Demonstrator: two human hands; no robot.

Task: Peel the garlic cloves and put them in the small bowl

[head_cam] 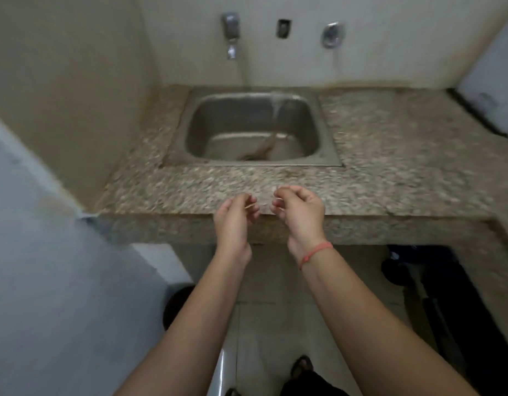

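My left hand [235,221] and my right hand [300,214] hover side by side over the front edge of the granite counter [167,192], fingers curled inward and fingertips facing each other a small gap apart. A thin pale sliver, apparently garlic skin [248,207], shows between my left thumb and fingers. Another pale scrap [277,199] sits at my right fingertips. The picture is blurred, so the pinch is hard to make out. A red string band circles my right wrist. No garlic cloves and no small bowl are in view.
A steel sink [189,121] is set into the counter straight ahead, and water runs into it from the wall tap [231,32]. A white board [492,90] leans at the far right. A wall closes the left side, and dark items stand under the counter at the right.
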